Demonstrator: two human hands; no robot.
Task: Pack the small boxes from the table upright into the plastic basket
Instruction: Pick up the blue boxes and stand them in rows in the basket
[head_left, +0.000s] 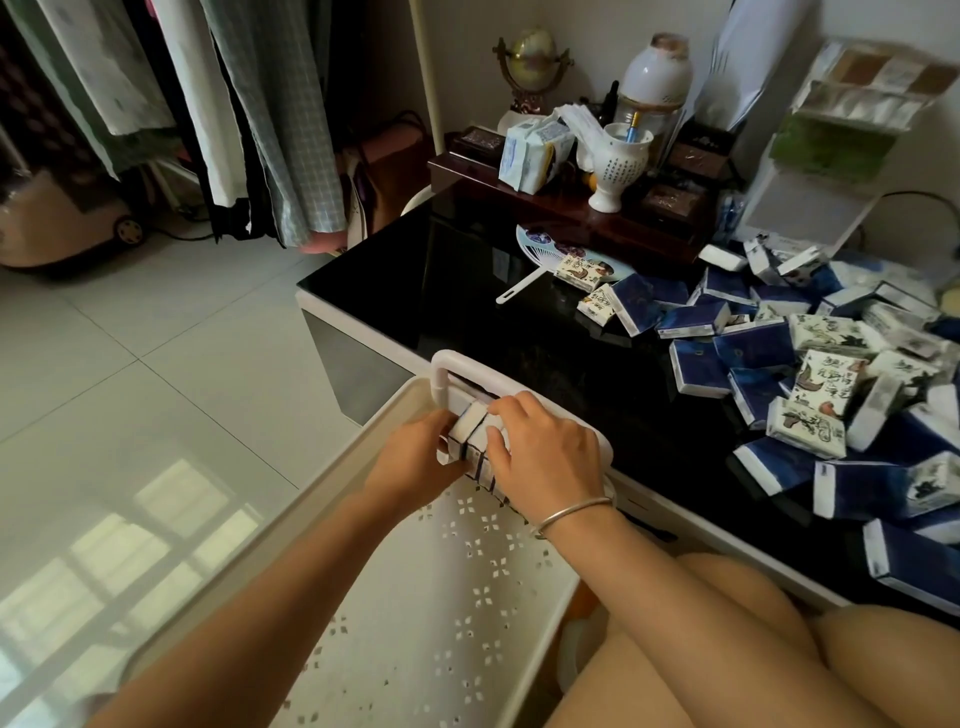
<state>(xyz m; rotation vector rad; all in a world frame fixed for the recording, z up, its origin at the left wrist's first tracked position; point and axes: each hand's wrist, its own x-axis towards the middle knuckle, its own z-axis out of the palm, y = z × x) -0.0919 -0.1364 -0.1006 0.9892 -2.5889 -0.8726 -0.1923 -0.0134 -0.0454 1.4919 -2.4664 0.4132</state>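
Left hand (415, 460) and right hand (553, 457) clasp a row of small boxes (470, 422) upright at the plastic basket's (317, 488) far end, fingers (519, 408) curled around them, apparently against toppling; a heap of boxes (831, 374) waits on the desk (467, 312).

Bare forearms (291, 587) run down to the left hand (410, 460) and right hand (545, 452). One thin metal bangle (571, 514) circles the right wrist, silver-toned, smooth and plain. Bare knees (753, 623) show at lower right.
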